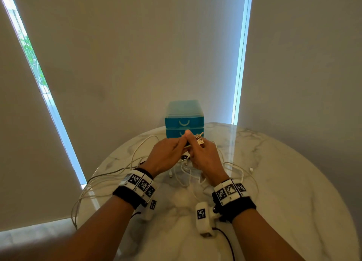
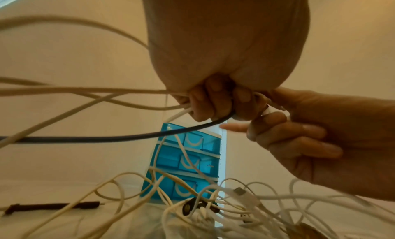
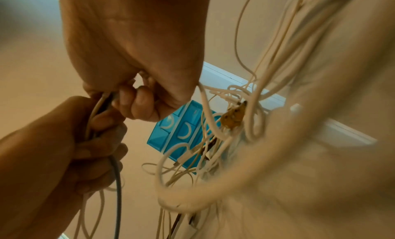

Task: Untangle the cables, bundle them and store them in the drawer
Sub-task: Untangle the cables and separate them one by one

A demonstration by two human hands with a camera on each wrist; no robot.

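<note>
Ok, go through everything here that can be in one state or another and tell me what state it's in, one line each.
left hand: gripping several cable ends.
right hand: pinching cable ends with the connectors sticking up.
cables: tangled, loose loops spread over the table, not bundled.
dark cable: held in the left hand among the white ones.
drawer unit: upright, all visible drawers shut.
black strap: lying flat, unused.

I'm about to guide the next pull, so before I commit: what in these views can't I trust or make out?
- Connectors: head view, too small to tell types; fingers cover the cable ends.
- Bottom drawer of the drawer unit: head view, hidden behind the left hand and right hand.
- Cables: right wrist view, motion-blurred; crossings unreadable.
- Dark cable: left wrist view, cut off by the left edge.
</note>
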